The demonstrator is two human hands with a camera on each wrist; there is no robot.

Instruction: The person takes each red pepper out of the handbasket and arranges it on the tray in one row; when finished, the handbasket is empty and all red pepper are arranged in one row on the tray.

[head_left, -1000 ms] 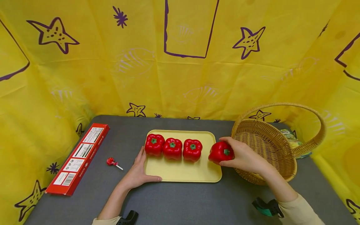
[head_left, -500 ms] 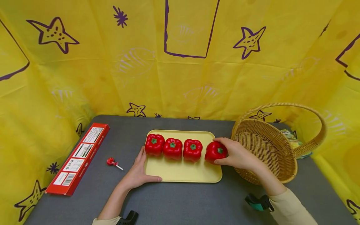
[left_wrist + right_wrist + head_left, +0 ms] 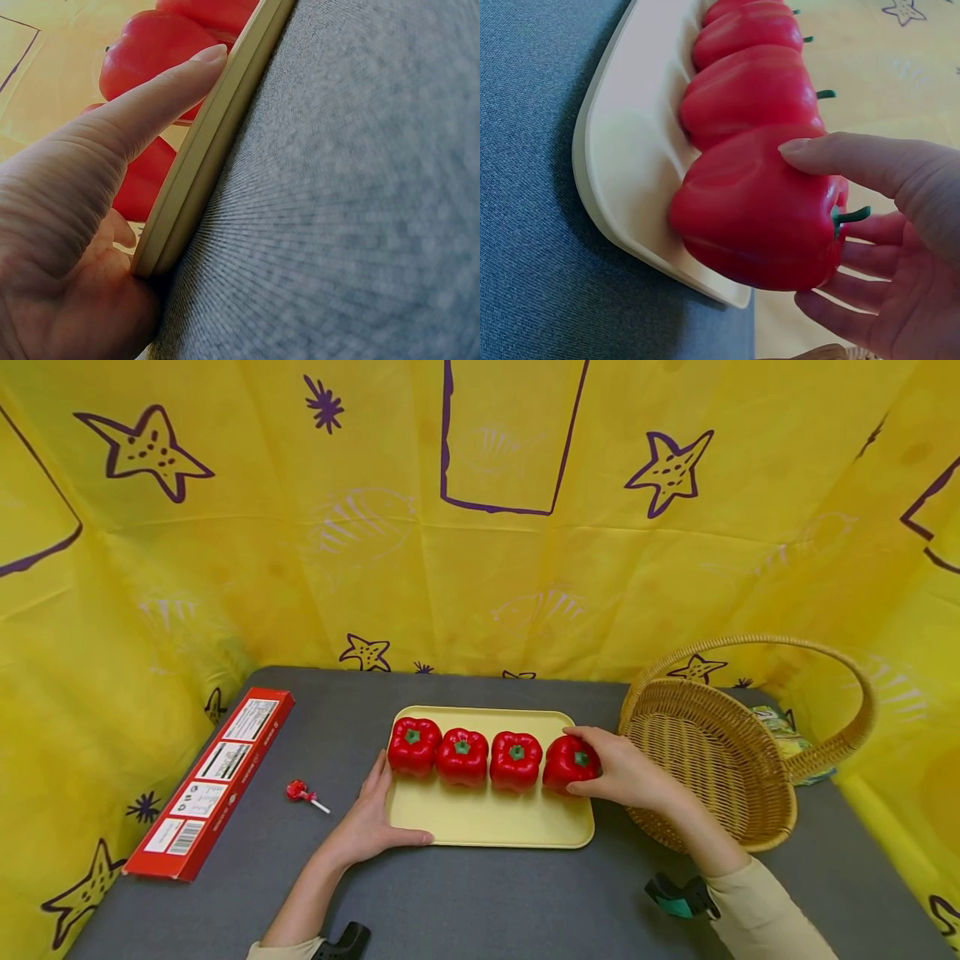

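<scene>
My right hand [image 3: 633,773] grips a red bell pepper [image 3: 566,764] with a green stem over the right end of a pale yellow tray [image 3: 487,820]. In the right wrist view the thumb [image 3: 855,161] presses one side of this pepper, and the fingers reach behind it. Its body tilts, bottom end close over the tray floor. Three more red bell peppers stand in a row along the tray, among them the leftmost pepper [image 3: 414,747]. My left hand [image 3: 366,828] holds the tray's left front corner, thumb [image 3: 169,97] along the front rim and fingers at the left side.
A wicker basket [image 3: 708,760] with a tall handle stands right of the tray, with a green and yellow packet [image 3: 787,739] behind it. Left of the tray lie a red lollipop [image 3: 297,790] and a long red box [image 3: 213,785]. Yellow printed cloth [image 3: 480,577] surrounds the grey table.
My right hand has moved left with the bell pepper, bringing it from the tray's right edge to beside the row. The left hand has stayed at the tray corner.
</scene>
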